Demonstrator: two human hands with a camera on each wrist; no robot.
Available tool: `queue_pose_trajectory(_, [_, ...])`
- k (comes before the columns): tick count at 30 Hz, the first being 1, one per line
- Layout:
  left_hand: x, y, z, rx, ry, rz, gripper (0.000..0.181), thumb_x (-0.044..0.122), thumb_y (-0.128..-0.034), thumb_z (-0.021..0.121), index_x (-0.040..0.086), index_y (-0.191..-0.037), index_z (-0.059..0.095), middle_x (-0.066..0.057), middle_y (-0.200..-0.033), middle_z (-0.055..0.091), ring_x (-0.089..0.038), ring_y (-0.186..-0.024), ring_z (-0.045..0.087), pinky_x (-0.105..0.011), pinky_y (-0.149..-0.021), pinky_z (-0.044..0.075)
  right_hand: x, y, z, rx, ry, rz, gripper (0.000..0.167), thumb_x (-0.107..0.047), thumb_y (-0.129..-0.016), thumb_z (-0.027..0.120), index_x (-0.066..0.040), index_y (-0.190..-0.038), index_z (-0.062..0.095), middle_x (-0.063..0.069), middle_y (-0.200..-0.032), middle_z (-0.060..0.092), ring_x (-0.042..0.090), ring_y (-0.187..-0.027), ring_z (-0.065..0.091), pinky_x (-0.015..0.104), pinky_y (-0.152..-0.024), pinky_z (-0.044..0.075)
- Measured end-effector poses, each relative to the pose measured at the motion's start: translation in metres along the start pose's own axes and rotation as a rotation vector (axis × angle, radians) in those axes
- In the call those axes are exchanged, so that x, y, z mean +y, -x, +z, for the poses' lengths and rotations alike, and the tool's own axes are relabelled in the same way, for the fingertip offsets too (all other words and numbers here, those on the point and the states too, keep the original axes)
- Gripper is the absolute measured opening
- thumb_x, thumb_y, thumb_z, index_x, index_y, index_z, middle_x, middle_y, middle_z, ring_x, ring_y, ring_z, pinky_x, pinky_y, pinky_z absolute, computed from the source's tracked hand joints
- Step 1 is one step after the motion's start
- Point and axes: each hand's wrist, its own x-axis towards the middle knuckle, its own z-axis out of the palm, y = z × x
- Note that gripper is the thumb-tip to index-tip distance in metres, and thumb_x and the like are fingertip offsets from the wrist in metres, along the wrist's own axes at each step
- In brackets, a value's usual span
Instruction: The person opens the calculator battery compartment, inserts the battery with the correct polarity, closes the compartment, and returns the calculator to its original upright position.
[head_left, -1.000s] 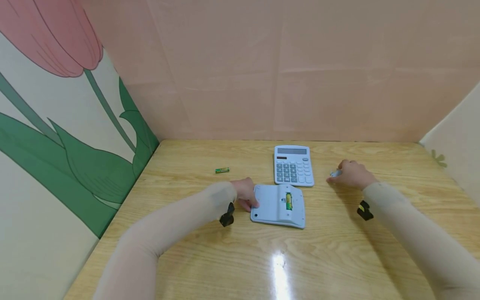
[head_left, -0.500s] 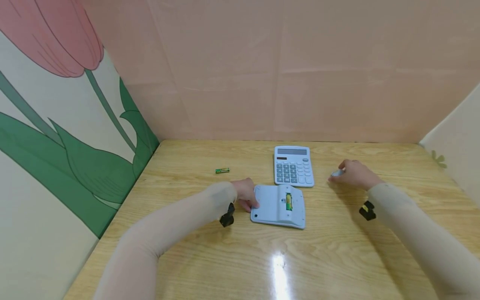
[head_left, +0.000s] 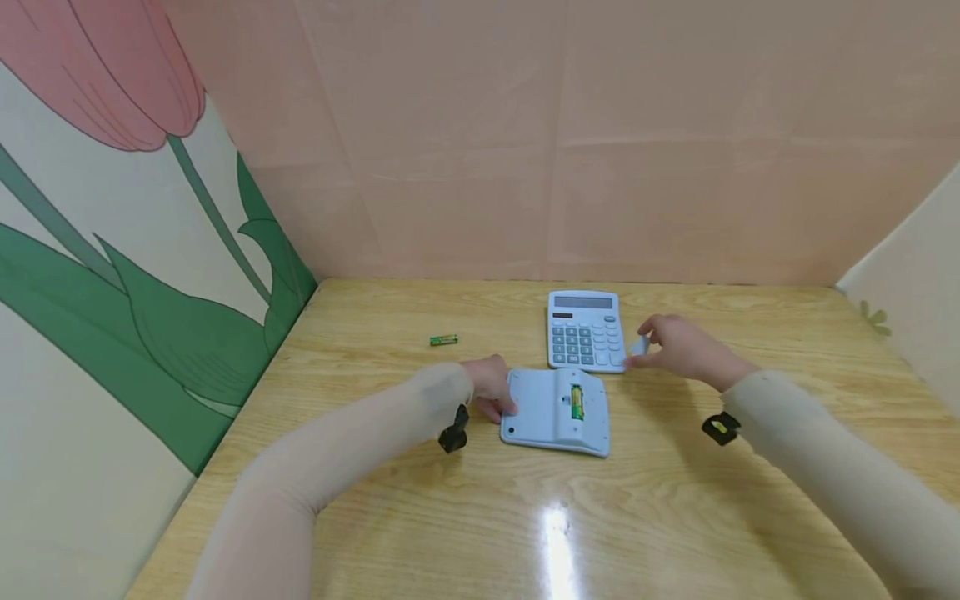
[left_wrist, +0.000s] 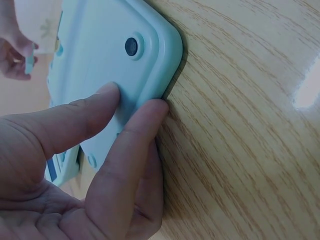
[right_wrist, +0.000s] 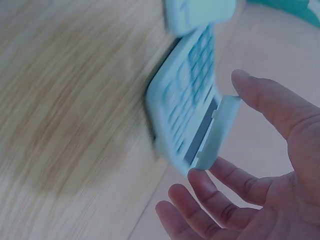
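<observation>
A light blue calculator [head_left: 536,408] lies face down on the table, a green battery [head_left: 577,402] showing in its uncovered compartment. At its left edge my left hand [head_left: 491,387] grips the casing; in the left wrist view the thumb [left_wrist: 107,95] lies on the back and the index finger touches the rim. My right hand [head_left: 678,346] holds a small light blue battery cover [right_wrist: 218,134] in the air, pinched end to end between thumb and fingers. Behind it, a second calculator [head_left: 585,331] lies face up, keys and screen showing.
A loose green battery [head_left: 443,340] lies on the wooden table [head_left: 390,517] to the left, beyond my left hand. A pink cloth wall [head_left: 562,167] rises at the table's back edge. Side panels [head_left: 915,250] stand at left and right.
My right hand has moved left with the battery cover, from the table's right part to beside the face-up calculator. My left hand and both calculators have stayed in place.
</observation>
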Motion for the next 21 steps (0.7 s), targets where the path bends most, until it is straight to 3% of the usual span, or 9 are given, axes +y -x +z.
queue_pose_trajectory(10, [-0.002, -0.003, 0.0, -0.004, -0.033, 0.018, 0.025, 0.006, -0.0845, 0.074, -0.001, -0.098, 0.054, -0.009, -0.082, 0.06, -0.013, -0.058, 0.064, -0.021, -0.06, 0.058, -0.039, 0.012, 0.015, -0.024, -0.077, -0.081, 0.062, -0.037, -0.08, 0.078, 0.004, -0.121, 0.054, 0.024, -0.117, 0.055, 0.037, -0.108, 0.054, 0.053, -0.09, 0.05])
queue_pose_trajectory(21, [-0.001, -0.001, 0.002, 0.006, 0.012, 0.03, 0.018, 0.0, -0.0833, 0.073, -0.002, -0.089, 0.056, -0.007, -0.075, 0.056, -0.013, -0.057, 0.062, -0.023, -0.065, 0.06, -0.06, 0.019, 0.034, -0.073, -0.133, -0.145, 0.062, -0.036, -0.078, 0.08, 0.001, -0.121, 0.054, 0.016, -0.113, 0.058, 0.032, -0.106, 0.055, 0.048, -0.092, 0.051])
